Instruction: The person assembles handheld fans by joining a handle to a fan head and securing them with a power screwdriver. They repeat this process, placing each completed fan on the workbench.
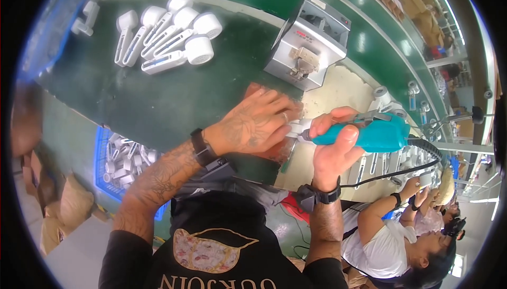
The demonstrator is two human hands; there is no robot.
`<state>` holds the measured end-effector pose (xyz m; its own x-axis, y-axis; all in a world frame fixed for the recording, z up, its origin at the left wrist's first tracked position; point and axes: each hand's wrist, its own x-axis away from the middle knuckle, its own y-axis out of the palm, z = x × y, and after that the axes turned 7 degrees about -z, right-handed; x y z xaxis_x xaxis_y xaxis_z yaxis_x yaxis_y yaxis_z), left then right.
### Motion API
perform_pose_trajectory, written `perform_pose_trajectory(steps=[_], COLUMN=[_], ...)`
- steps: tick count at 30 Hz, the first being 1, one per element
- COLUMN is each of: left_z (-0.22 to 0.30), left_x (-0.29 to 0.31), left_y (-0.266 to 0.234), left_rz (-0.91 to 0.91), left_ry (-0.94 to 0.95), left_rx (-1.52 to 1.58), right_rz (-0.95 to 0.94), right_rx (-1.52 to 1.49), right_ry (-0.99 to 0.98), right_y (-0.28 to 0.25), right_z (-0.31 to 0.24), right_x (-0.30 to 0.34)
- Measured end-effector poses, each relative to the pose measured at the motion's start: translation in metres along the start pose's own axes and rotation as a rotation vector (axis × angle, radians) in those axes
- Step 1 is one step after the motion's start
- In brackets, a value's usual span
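My right hand [338, 146] is wrapped round a teal electric screwdriver [388, 133], its tip pointing left. The tip meets a white plastic part [299, 126], most of which is hidden by my hands. My left hand [251, 124] presses over this part with its fingers bent, holding it on a reddish-brown pad [254, 89]. Just beyond my hands stands a grey box-shaped screw feeder [309, 43]. Several white hand shower heads [199, 50] lie grouped on the far left of the green table.
A blue crate [100, 157] full of white shower heads stands below the table's left edge. The screwdriver's black coiled cable [430, 149] loops at the right. A co-worker [385, 231] sits at the right, near more shower heads [380, 162] on the bench.
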<state>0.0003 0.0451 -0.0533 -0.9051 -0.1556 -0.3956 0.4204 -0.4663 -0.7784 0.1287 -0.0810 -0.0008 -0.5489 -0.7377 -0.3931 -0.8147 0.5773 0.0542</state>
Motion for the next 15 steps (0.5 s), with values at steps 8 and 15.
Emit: perform_pose_trajectory(steps=[8,15], left_z=[0.000,0.000], left_x=[0.000,-0.001], left_y=[-0.002,0.002], left_rz=[-0.092,-0.036], left_ry=[-0.048,-0.026], left_rx=[0.039,0.011], right_rz=[-0.005,-0.004], right_rx=[-0.030,-0.027], right_ry=[-0.016,0.005], right_y=[-0.003,-0.001], right_z=[0.001,0.013], right_x=[0.000,0.006])
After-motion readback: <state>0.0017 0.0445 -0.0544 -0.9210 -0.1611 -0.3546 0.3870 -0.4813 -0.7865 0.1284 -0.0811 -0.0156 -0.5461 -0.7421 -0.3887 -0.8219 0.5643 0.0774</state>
